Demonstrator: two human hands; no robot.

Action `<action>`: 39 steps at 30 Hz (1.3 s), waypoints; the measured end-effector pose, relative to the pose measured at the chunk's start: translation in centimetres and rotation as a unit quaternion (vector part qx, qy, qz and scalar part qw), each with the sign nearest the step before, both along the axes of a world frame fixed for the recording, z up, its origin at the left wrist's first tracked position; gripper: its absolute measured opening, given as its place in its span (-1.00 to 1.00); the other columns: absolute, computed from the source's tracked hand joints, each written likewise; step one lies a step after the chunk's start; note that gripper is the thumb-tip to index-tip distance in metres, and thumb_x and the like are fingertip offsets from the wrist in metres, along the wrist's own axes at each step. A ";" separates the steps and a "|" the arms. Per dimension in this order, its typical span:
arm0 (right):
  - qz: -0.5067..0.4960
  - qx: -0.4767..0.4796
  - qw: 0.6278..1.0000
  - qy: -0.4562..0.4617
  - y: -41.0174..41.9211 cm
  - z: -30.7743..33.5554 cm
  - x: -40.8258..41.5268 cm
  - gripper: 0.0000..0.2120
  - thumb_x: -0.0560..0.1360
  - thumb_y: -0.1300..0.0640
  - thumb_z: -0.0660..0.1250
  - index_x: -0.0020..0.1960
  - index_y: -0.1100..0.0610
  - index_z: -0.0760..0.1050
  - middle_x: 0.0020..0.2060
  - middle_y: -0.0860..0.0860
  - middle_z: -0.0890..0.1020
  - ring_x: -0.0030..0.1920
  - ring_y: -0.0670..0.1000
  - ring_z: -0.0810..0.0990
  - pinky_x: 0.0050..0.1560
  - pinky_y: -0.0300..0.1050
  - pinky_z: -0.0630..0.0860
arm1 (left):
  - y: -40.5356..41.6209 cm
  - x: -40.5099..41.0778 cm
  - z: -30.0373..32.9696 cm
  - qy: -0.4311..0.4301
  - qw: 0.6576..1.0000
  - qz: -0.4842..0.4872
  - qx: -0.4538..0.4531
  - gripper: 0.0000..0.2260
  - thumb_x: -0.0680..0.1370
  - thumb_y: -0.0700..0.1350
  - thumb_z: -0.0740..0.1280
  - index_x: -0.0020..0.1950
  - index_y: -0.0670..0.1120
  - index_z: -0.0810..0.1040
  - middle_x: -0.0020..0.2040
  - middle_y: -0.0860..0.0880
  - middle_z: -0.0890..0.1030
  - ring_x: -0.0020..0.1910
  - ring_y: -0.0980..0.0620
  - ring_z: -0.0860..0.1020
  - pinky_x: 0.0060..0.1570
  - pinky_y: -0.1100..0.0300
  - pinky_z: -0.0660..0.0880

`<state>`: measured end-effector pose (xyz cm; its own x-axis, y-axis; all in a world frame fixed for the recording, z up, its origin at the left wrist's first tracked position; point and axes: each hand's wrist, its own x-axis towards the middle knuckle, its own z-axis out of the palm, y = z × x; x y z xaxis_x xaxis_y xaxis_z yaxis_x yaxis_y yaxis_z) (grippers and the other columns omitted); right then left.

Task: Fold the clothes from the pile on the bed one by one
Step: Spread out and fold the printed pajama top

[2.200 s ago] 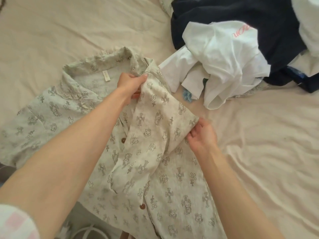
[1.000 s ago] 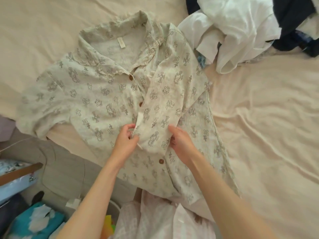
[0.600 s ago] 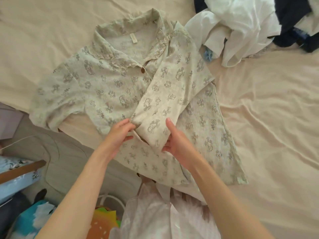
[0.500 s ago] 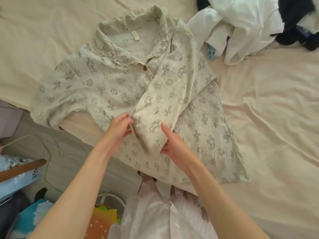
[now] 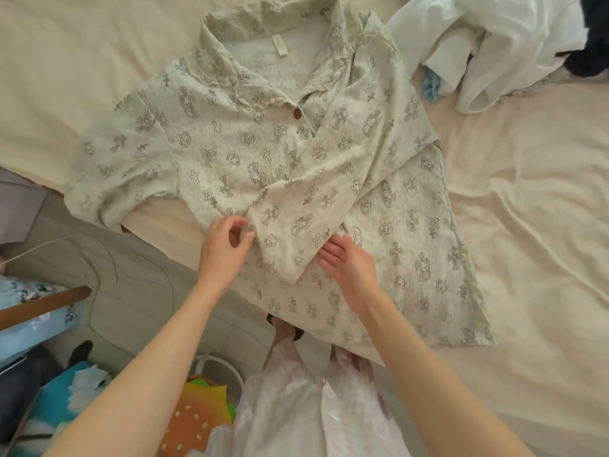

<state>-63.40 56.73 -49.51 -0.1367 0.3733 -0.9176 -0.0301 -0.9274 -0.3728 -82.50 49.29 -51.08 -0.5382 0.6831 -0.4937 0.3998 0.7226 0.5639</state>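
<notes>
A pale green printed pyjama shirt [image 5: 230, 143] with brown buttons lies flat on the bed, collar away from me. Its right sleeve [image 5: 323, 192] is folded diagonally across the front, the cuff near the hem. My left hand [image 5: 224, 245] hovers at the sleeve's left edge with fingers loosely curled, holding nothing. My right hand [image 5: 349, 262] is relaxed, fingers straight, just right of the cuff. The left sleeve [image 5: 115, 166] spreads out toward the bed's edge. The pile of clothes [image 5: 494, 44], white and dark garments, sits at the top right.
The cream bedsheet [image 5: 527, 225] stretches to the right and the far left. Below the bed's edge are the grey floor [image 5: 131, 291], a white round rim [image 5: 217, 364], a colourful burger-shaped cushion [image 5: 197, 413] and blue items at the left.
Both hands let go of the folded sleeve's cuff and drew slightly apart. The sleeve now lies flat across the shirt front. The view shifted lower.
</notes>
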 end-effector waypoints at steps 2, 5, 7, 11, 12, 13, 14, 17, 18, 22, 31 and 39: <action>-0.035 0.001 0.999 -0.002 1.0 -0.2 0.1 -0.71 0.62 0.17 0.16 0.29 0.25 0.45 -0.08 0.00 0.66 -0.04 -0.04 0.65 -0.07 -0.21 0.58 | -0.3 0.7 -0.5 0.054 0.998 -0.018 -0.009 -0.81 0.52 -0.09 0.35 0.11 -0.09 0.53 0.04 -0.03 0.46 -0.05 0.04 0.46 -0.08 0.21 0.35; -0.099 -0.035 0.993 0.049 1.9 -0.1 -0.6 -0.77 0.60 0.25 0.18 0.25 0.21 0.42 -0.05 0.06 0.62 -0.04 0.00 0.62 -0.13 -0.19 0.58 | -0.1 1.3 -0.9 0.075 0.997 -0.016 -0.024 -0.85 0.54 -0.10 0.34 0.06 -0.11 0.56 0.04 -0.04 0.44 -0.03 0.01 0.46 -0.12 0.20 0.34; -0.115 -0.056 0.990 0.057 1.8 -0.1 -1.3 -0.84 0.58 0.32 0.20 0.14 0.22 0.44 -0.09 0.08 0.62 -0.11 0.00 0.61 -0.22 -0.24 0.59 | 0.2 1.2 -0.9 0.068 0.997 -0.009 -0.028 -0.89 0.55 -0.12 0.32 0.00 -0.12 0.58 -0.01 0.00 0.43 -0.06 0.02 0.46 -0.11 0.22 0.32; -0.055 -0.071 0.994 0.065 0.6 0.0 -2.7 -0.92 0.54 0.28 0.29 0.01 0.23 0.53 -0.23 0.05 0.60 -0.35 -0.08 0.48 -0.43 -0.30 0.43 | -0.4 0.1 0.0 -0.056 0.996 0.072 0.015 -0.93 0.53 -0.14 0.34 -0.15 -0.03 0.55 -0.14 0.08 0.53 -0.16 0.15 0.49 -0.15 0.42 0.36; -0.048 -0.075 0.994 0.064 0.3 0.1 -3.0 -0.95 0.53 0.28 0.30 -0.04 0.20 0.53 -0.26 0.03 0.58 -0.39 -0.09 0.42 -0.46 -0.29 0.38 | -0.8 -0.2 0.3 -0.104 0.989 0.100 0.024 -0.90 0.53 -0.15 0.34 -0.17 0.00 0.54 -0.18 0.10 0.55 -0.18 0.20 0.50 -0.16 0.45 0.38; -0.046 -0.075 0.995 0.057 0.2 0.1 -3.2 -0.94 0.53 0.28 0.30 -0.09 0.18 0.53 -0.28 0.02 0.57 -0.41 -0.10 0.38 -0.46 -0.28 0.35 | -1.2 -0.5 0.8 -0.151 0.979 0.131 0.032 -0.89 0.53 -0.16 0.34 -0.18 0.01 0.54 -0.20 0.11 0.56 -0.20 0.22 0.50 -0.14 0.41 0.40; -0.048 -0.070 0.995 0.046 0.1 0.0 -3.3 -0.90 0.53 0.29 0.28 -0.13 0.16 0.52 -0.30 0.01 0.55 -0.41 -0.10 0.35 -0.44 -0.26 0.34 | -1.6 -0.8 1.1 -0.190 0.967 0.162 0.040 -0.87 0.53 -0.18 0.33 -0.19 0.00 0.54 -0.23 0.10 0.56 -0.23 0.23 0.51 -0.11 0.36 0.42; -0.057 -0.034 0.997 0.024 0.0 0.3 -3.5 -0.84 0.55 0.30 0.22 -0.17 0.15 0.50 -0.29 0.01 0.53 -0.31 -0.06 0.43 -0.23 -0.19 0.42 | -1.8 -1.9 2.0 -0.260 0.931 0.243 0.077 -0.84 0.55 -0.22 0.28 -0.22 -0.06 0.52 -0.25 0.00 0.50 -0.22 0.08 0.46 -0.07 0.17 0.37; -0.059 -0.021 0.998 0.014 -0.1 0.6 -3.3 -0.87 0.56 0.28 0.22 -0.12 0.16 0.51 -0.25 0.02 0.56 -0.24 -0.04 0.50 -0.14 -0.17 0.47 | -1.6 -2.3 2.3 -0.271 0.919 0.270 0.091 -0.84 0.55 -0.22 0.26 -0.21 -0.06 0.50 -0.25 -0.02 0.49 -0.22 0.05 0.43 -0.09 0.14 0.35; -0.061 0.036 0.997 -0.031 -0.9 1.8 -2.2 -0.93 0.57 0.24 0.24 -0.04 0.21 0.49 -0.20 0.07 0.64 -0.14 0.02 0.64 -0.02 -0.12 0.60 | -0.8 -3.2 2.7 -0.211 0.941 0.246 0.100 -0.87 0.60 -0.15 0.23 -0.14 0.02 0.45 -0.30 0.10 0.57 -0.32 0.15 0.47 -0.24 0.26 0.40; 0.054 -0.022 0.995 -0.083 -3.0 0.1 -2.2 -0.92 0.60 0.19 0.20 0.00 0.18 0.46 0.00 0.12 0.60 0.00 0.05 0.62 -0.02 -0.13 0.58 | -4.1 -4.6 -0.3 -0.103 0.990 0.048 -0.079 -0.79 0.55 -0.22 0.31 0.17 -0.05 0.45 -0.16 0.07 0.49 -0.21 0.16 0.48 -0.29 0.31 0.36; 0.092 0.063 0.975 -0.190 1.6 -0.1 -0.1 -0.80 0.60 0.09 0.21 -0.02 0.20 0.52 -0.17 0.08 0.65 -0.17 0.02 0.65 -0.18 -0.19 0.60 | 0.6 -4.2 0.8 0.021 0.993 -0.087 -0.076 -0.78 0.59 -0.19 0.19 0.22 -0.12 0.47 0.06 0.00 0.53 -0.04 0.06 0.47 -0.06 0.18 0.36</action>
